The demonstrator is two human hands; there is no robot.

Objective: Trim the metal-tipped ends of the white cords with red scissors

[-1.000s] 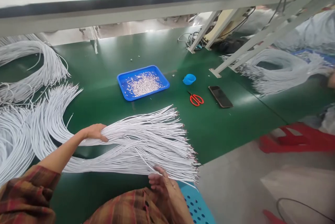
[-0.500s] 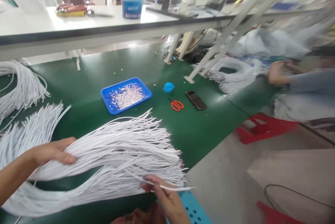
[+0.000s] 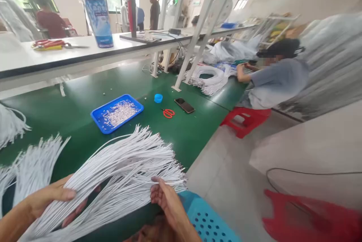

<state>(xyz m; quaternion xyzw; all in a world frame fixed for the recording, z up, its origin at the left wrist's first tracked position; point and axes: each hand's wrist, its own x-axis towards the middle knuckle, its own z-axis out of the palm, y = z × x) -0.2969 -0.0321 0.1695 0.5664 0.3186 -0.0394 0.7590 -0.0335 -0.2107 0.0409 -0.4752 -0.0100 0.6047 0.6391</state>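
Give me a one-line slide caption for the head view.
Left hand grips a fanned bundle of white wires on the green bench; right hand pinches one strand.

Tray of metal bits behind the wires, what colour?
Blue tray, seen in the head view.

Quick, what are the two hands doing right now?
Left hand: closed around the bundle of white wires.
Right hand: pinching one wire at the bundle's end.

blue tray [image 3: 99, 121] of metal bits | blue cup [image 3: 158, 98] | red scissors [image 3: 169, 113] | phone [image 3: 184, 105] | red stool [image 3: 244, 120]
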